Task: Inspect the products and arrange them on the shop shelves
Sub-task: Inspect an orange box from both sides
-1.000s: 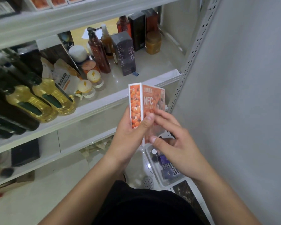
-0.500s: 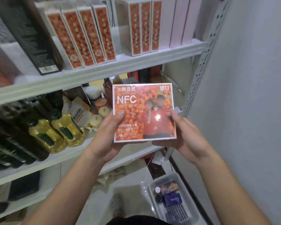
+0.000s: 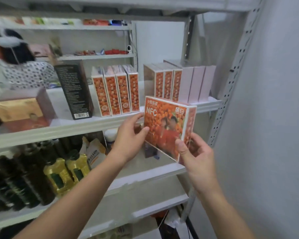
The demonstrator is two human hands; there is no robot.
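Head view: both hands, left hand and right hand, grip box broadside; shelf gap straight above, needs edge-on turn.

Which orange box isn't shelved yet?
The orange box held between the left hand and right hand, front face showing. The others stand spine-out on the shelf, a row of four and a row of three.

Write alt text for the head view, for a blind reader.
A person holds an orange NFC box up before a white shelf: the left hand pinches its left edge, the right hand its lower right corner. Matching boxes stand spine-out on the shelf.
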